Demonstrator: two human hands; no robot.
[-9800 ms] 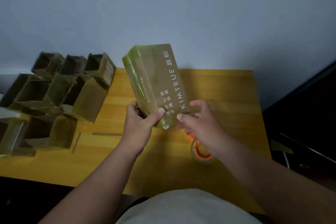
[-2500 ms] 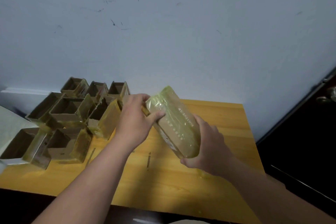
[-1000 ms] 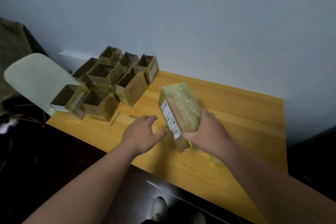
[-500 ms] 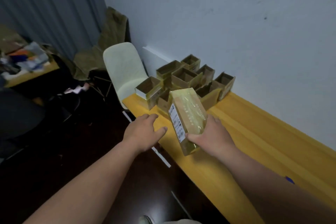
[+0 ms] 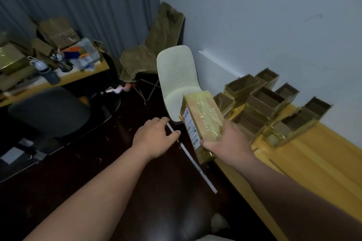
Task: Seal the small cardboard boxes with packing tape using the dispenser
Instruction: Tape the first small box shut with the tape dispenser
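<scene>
Taped box: held in the air off the left end of the wooden table, over its near-left corner and the dark floor; glossy tape wrap on every face that shows, printed label on its left side.
Long axis: runs away from the person and upward, far end tipped toward the white chair, near end low.
Right hand: grips the box at its near, lower end, thumb on the label side, fingers curled over the top face.
Left hand: holds nothing; fingers spread and relaxed, palm down, left of the box and apart from it, over the floor.
Nearer hand: the right, already on the box; the left is close enough to take the far end.
Open boxes: clustered on the table's far-left end against the wall, right of and beyond the held box; none taped shut on top.
Dispenser: not in view.
Judged step: the wrapped box looks finished and is probably headed off the table to the left.
</scene>
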